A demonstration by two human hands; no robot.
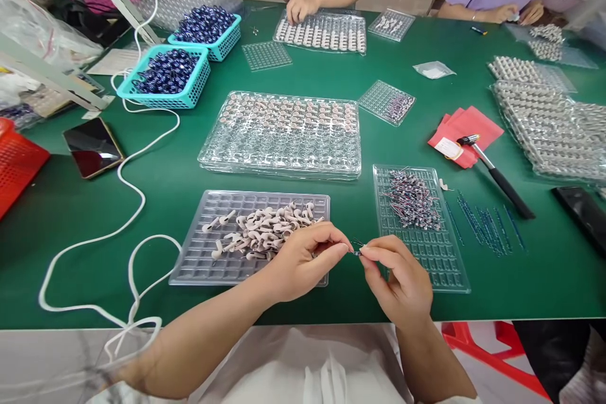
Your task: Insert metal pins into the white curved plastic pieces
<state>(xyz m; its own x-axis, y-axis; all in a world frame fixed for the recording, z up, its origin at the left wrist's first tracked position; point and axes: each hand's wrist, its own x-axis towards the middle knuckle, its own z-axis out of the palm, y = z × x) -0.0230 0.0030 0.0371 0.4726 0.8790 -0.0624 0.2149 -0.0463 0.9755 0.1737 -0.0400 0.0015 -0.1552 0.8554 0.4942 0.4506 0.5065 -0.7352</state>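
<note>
Close together near the table's front edge, both my hands pinch at a tiny dark wired part [357, 253] with fine wire ends sticking up. My left hand [303, 262] has thumb and forefinger closed at its left end. On its right end, my right hand [402, 278] closes fingertips; details there are too small to make out. Under my left wrist lies a grey compartment tray [194, 265] heaped with white earbud shells [265, 227]. Beside my right hand, a clear tray [445, 268] carries a pile of small wired components [414, 199].
Stacked clear trays [279, 151] of round-headed pieces lie ahead. To the right are red packets [478, 129], a hammer [506, 189] and blue strips [483, 227]. At left stand turquoise baskets [192, 91], a phone [93, 146] and a white cable [137, 196]. Two people work opposite.
</note>
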